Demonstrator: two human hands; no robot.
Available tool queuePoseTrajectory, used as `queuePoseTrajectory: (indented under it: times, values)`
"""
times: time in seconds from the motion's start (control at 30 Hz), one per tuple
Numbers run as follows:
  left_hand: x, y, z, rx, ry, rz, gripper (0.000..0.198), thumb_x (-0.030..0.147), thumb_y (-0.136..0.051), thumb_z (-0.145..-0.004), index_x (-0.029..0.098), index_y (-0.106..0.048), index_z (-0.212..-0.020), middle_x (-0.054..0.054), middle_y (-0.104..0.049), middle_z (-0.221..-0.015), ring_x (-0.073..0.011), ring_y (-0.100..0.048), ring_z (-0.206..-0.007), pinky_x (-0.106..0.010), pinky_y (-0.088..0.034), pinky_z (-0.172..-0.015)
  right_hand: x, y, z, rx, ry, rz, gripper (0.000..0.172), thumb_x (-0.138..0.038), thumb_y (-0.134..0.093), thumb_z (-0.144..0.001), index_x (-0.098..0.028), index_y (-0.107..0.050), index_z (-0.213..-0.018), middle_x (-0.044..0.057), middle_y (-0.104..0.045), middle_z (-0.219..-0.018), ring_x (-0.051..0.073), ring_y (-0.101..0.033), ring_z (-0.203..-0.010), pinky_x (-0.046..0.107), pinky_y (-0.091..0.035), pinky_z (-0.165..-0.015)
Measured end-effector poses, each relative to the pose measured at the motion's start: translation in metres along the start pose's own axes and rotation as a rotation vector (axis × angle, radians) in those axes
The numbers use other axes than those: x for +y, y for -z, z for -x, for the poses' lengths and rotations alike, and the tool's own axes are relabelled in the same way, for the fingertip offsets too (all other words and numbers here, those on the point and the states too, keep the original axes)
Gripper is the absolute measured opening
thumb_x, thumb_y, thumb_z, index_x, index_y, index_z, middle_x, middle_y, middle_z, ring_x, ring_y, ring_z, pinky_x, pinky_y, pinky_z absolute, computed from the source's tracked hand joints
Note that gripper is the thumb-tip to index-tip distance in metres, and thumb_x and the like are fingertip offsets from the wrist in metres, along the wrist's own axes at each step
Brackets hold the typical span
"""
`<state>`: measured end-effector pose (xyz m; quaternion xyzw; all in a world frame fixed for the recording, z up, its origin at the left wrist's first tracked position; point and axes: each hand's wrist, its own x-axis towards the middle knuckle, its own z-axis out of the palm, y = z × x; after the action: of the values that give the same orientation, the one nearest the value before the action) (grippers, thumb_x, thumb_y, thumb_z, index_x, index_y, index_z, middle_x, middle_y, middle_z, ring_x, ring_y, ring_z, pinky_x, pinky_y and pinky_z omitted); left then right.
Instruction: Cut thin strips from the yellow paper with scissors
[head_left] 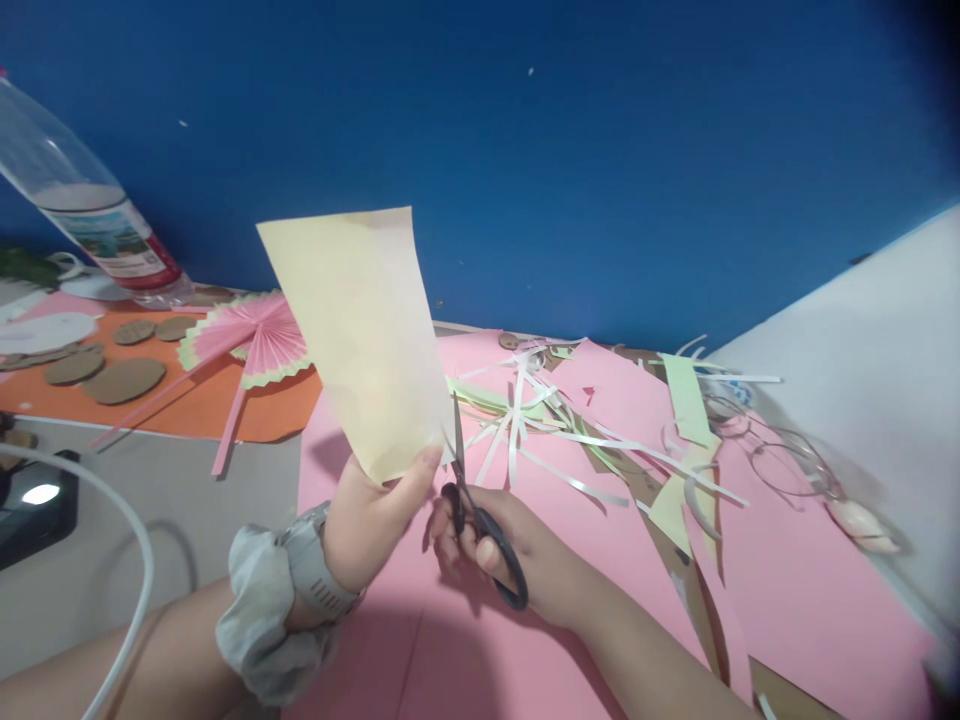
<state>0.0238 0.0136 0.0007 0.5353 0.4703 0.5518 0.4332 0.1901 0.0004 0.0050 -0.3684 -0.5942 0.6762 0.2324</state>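
The left hand (379, 530) pinches a pale yellow paper sheet (360, 340); the right hand (541, 560) grips black-handled scissors (489, 522) at its lower right edge, above pink paper (367, 640).

On the far left, a bottle (124, 240) stands behind an orange sheet (279, 412) bearing brown discs (124, 381) and a pink paper fan (277, 345). To the right, white strips (515, 425) and a pale green piece (685, 400) lie over pink sheets (810, 580) before a blue wall (600, 150).
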Motion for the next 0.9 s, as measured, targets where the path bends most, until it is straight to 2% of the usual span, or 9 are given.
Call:
queuePoseTrajectory:
  times: [0.1, 0.17, 0.23, 0.4, 0.57, 0.9]
  values:
    - [0.0007, -0.0002, 0.0013, -0.016, 0.029, 0.034, 0.021, 0.025, -0.059, -0.086, 0.019, -0.055, -0.066, 0.002, -0.062, -0.062, -0.0137, -0.063, -0.065, -0.023, -0.053, -0.064, 0.0005, -0.0004, -0.0004, 0.002, -0.006, -0.016, 0.068, -0.080, -0.051, -0.068, -0.015, -0.058, -0.085, 0.002, -0.056, -0.075, 0.016, -0.051, -0.068, 0.029, -0.042, -0.065]
    - [0.0014, -0.0003, 0.0024, -0.040, 0.063, 0.060, 0.029, 0.025, -0.057, -0.087, 0.020, -0.049, -0.060, 0.006, -0.052, -0.051, -0.0098, -0.053, -0.048, -0.020, -0.047, -0.049, 0.0007, -0.0007, -0.0006, 0.006, -0.012, -0.027, 0.067, -0.080, -0.052, -0.068, -0.015, -0.057, -0.084, 0.002, -0.055, -0.075, 0.016, -0.051, -0.069, 0.029, -0.043, -0.066]
    - [0.0019, -0.0004, 0.0031, -0.048, 0.084, 0.075, 0.031, 0.025, -0.055, -0.089, 0.021, -0.046, -0.060, 0.009, -0.044, -0.046, -0.0075, -0.044, -0.040, -0.019, -0.040, -0.041, 0.0009, -0.0011, -0.0007, 0.010, -0.017, -0.032, 0.067, -0.080, -0.052, -0.068, -0.015, -0.057, -0.084, 0.002, -0.054, -0.076, 0.016, -0.052, -0.069, 0.030, -0.044, -0.066]
    - [0.0023, 0.0001, 0.0026, -0.056, 0.063, 0.067, 0.035, 0.023, -0.054, -0.090, 0.021, -0.044, -0.057, 0.009, -0.041, -0.047, -0.0063, -0.039, -0.042, -0.020, -0.036, -0.043, 0.0024, -0.0016, -0.0007, 0.023, -0.013, -0.027, 0.067, -0.081, -0.052, -0.067, -0.016, -0.056, -0.081, 0.002, -0.055, -0.076, 0.017, -0.052, -0.069, 0.030, -0.044, -0.066]
    - [0.0012, -0.0002, 0.0019, -0.063, 0.069, 0.048, 0.038, 0.023, -0.053, -0.091, 0.021, -0.042, -0.054, 0.009, -0.039, -0.045, -0.0073, -0.036, -0.043, -0.021, -0.037, -0.047, 0.0048, -0.0024, -0.0018, 0.035, -0.026, -0.029, 0.065, -0.080, -0.052, -0.069, -0.016, -0.057, -0.081, 0.002, -0.055, -0.076, 0.016, -0.052, -0.068, 0.029, -0.044, -0.065]
    - [0.0029, 0.0004, 0.0010, -0.023, 0.080, 0.016, 0.039, 0.028, -0.055, -0.088, 0.023, -0.042, -0.052, 0.007, -0.038, -0.044, -0.0131, -0.050, -0.052, -0.026, -0.048, -0.060, 0.0028, -0.0050, -0.0030, 0.055, -0.039, -0.092, 0.064, -0.077, -0.059, -0.067, -0.013, -0.059, -0.078, 0.002, -0.054, -0.072, 0.015, -0.053, -0.065, 0.026, -0.045, -0.058]
